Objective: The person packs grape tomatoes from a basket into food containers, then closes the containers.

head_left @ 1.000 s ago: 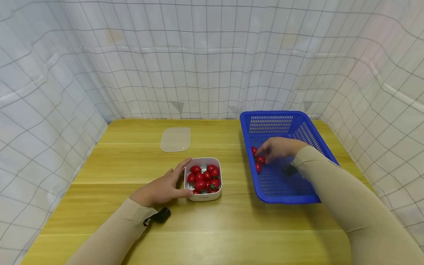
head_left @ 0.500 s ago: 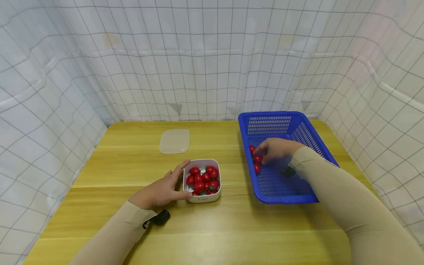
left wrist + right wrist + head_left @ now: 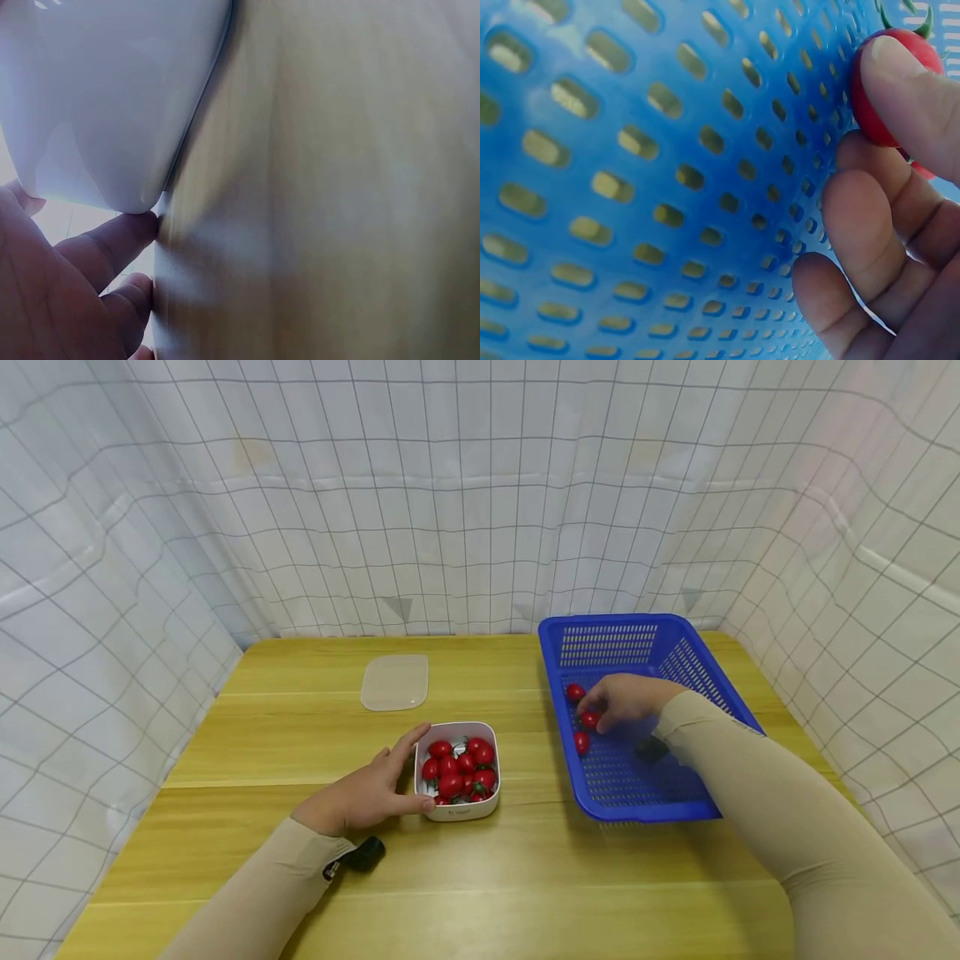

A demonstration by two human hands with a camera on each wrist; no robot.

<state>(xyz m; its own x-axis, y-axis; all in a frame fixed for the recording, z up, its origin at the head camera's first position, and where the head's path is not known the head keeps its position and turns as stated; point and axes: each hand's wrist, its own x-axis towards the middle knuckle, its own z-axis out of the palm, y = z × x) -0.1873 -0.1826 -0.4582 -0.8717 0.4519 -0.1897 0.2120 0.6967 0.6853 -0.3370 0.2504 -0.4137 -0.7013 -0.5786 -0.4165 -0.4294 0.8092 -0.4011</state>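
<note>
Pinching now, the right hand (image 3: 633,697) has the middle tomato (image 3: 591,720) down inside the blue basket (image 3: 648,812)! And here's the change: half a second ago those fingertips were up against the far tomato (image 3: 576,692), and now that one sits in plain sight, free of the hand. The right wrist view backs it up, thumb pressed on red skin, the other fingers bent beneath, green leaves poking out on top. Whether the fruit is off the basket floor, I can't tell. The near tomato (image 3: 581,742) lies untouched by the basket's left wall.

Over on the left, no drama: the left hand (image 3: 367,792) stays spread along the white box (image 3: 465,812), thumb at the front corner, forefinger at the back one, steadying it rather than clutching it, I'd judge. The red tomatoes (image 3: 450,786) in there look just as they did. So what does it mean? One tomato chosen, by my reading, but not yet out of the basket. The pale lid (image 3: 395,682) lies flat on the wooden table (image 3: 525,893) behind the box.
</note>
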